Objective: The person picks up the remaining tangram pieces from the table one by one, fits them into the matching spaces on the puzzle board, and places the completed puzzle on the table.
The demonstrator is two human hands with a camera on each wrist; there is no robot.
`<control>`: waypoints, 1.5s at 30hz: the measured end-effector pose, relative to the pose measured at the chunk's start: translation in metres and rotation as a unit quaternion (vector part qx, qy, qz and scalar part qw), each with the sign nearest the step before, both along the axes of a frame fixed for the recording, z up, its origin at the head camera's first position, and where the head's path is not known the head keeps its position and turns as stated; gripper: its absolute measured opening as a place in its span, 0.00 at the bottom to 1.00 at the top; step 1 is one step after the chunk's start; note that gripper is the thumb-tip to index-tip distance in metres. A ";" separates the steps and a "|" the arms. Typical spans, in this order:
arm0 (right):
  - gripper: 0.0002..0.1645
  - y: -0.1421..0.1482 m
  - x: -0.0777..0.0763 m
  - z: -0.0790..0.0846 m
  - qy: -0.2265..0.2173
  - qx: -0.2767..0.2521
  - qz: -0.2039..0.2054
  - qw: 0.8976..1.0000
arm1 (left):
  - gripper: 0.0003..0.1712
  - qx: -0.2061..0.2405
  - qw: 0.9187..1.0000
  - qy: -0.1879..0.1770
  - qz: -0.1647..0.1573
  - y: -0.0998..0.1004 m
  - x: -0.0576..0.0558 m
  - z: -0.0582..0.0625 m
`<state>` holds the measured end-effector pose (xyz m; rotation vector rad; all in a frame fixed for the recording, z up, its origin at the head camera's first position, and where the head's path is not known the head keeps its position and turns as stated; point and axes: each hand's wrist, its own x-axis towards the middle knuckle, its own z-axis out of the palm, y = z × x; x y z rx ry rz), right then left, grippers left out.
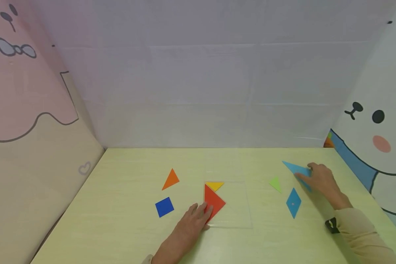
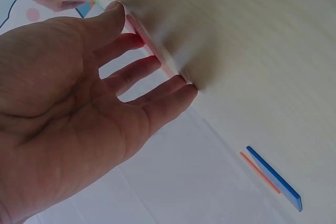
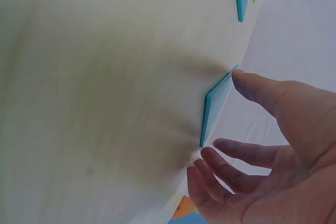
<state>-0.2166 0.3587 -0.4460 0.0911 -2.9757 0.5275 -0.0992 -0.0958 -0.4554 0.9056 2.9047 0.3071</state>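
My left hand (image 1: 190, 224) lies with fingers extended on a large red triangle (image 1: 214, 200). That triangle sits in a clear square frame (image 1: 250, 216), beside a small yellow triangle (image 1: 214, 185). In the left wrist view, the fingertips (image 2: 184, 85) press down along the red piece's edge. At the right, my right hand (image 1: 323, 181) holds a large light blue triangle (image 1: 295, 169) by its edges. The right wrist view has the thumb at one end of this triangle (image 3: 215, 106) and the fingers by the other, close over the table.
Left of the frame lie an orange triangle (image 1: 171, 180) and a dark blue square (image 1: 164, 207). Between the frame and my right hand are a light green triangle (image 1: 275, 184) and a blue rhombus-like piece (image 1: 294, 209). A pale wall covering (image 1: 198, 91) rises behind the table.
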 end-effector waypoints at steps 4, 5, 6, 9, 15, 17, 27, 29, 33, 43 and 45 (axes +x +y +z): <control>0.38 0.001 0.000 -0.002 0.004 0.005 0.004 1.000 | 0.31 -0.001 1.000 0.000 -0.001 0.000 0.000 -0.001; 0.38 0.002 -0.001 -0.002 0.005 0.004 0.006 1.000 | 0.31 0.001 1.000 -0.001 -0.001 0.000 0.000 0.000; 0.37 0.002 -0.001 -0.003 0.005 0.003 0.007 1.000 | 0.31 0.001 1.000 -0.002 -0.001 0.000 0.000 0.000; 0.37 0.003 -0.001 -0.003 0.005 -0.004 0.010 1.000 | 0.31 0.003 1.000 -0.003 -0.002 0.000 0.000 0.000; 0.36 0.005 -0.002 -0.002 -0.004 -0.022 0.012 1.000 | 0.31 0.004 1.000 0.003 -0.002 -0.001 0.000 0.000; 0.36 0.005 -0.002 -0.002 0.000 -0.027 0.016 1.000 | 0.31 0.003 1.000 0.005 -0.003 -0.001 0.000 -0.001; 0.34 0.010 -0.003 -0.005 0.004 -0.062 -0.003 0.998 | 0.30 0.004 1.000 0.011 -0.005 -0.001 0.000 -0.001; 0.32 0.010 -0.003 -0.005 0.009 -0.070 -0.003 0.997 | 0.30 0.002 1.000 0.010 -0.004 -0.001 0.000 -0.001; 0.28 0.009 -0.002 -0.005 0.020 -0.087 -0.006 0.996 | 0.31 -0.001 1.000 0.007 -0.001 -0.001 0.000 0.000; 0.21 0.009 0.001 -0.007 0.047 -0.115 -0.012 0.992 | 0.31 0.000 1.000 0.015 -0.005 -0.001 0.001 0.000; 0.21 0.010 0.002 -0.007 0.053 -0.124 -0.009 0.991 | 0.31 0.000 1.000 0.017 -0.006 -0.001 0.001 -0.001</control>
